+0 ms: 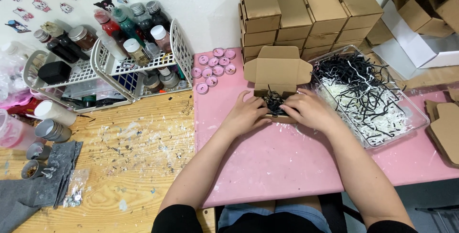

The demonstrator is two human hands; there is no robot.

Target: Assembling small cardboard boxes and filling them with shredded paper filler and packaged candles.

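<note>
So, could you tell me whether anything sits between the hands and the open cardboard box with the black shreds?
Nothing visible does. The left hand and right hand already rest on the open cardboard box, fingers pressing into the black paper shreds inside.

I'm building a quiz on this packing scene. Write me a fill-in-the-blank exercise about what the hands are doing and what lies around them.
1. Both hands, the left hand and the right hand, press shredded paper into an open ____ box.
2. The shredded paper in that box is ____ in colour.
3. The clear tray beside the right hand holds black and ____ paper shreds.
4. The small tealight candles behind the left hand are ____.

Missing words: cardboard; black; white; pink
</note>
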